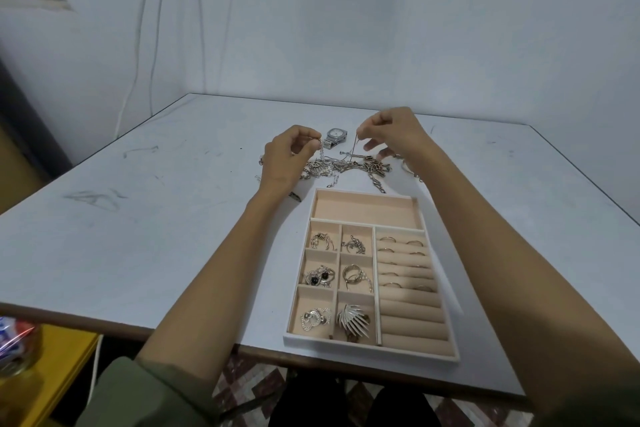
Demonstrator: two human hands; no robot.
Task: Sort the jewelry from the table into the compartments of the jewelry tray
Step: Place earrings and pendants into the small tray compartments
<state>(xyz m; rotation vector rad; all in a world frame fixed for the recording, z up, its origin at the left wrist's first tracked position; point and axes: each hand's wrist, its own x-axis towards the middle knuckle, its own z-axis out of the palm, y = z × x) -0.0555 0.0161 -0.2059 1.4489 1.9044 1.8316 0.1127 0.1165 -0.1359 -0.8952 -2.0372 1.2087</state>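
A beige jewelry tray [367, 219] lies on the table in front of me. Its six small left compartments hold rings, earrings and pendants, its ring rolls [408, 274] carry several rings, and the long far compartment [365, 208] is bare. Beyond the tray lies a tangled pile of silver chains [346, 168]. My left hand [287, 156] and my right hand [391, 132] hover above the pile, each pinching an end of a thin silver chain [354, 149] that hangs down into it. A silver wristwatch [335, 137] lies behind the pile.
The white table [138, 218] is scuffed, with a wall close behind it. A small dark object [295, 197] lies near my left wrist. A bangle [408, 166] shows right of the pile. A yellow stand with a glass jar [17, 347] sits at the lower left.
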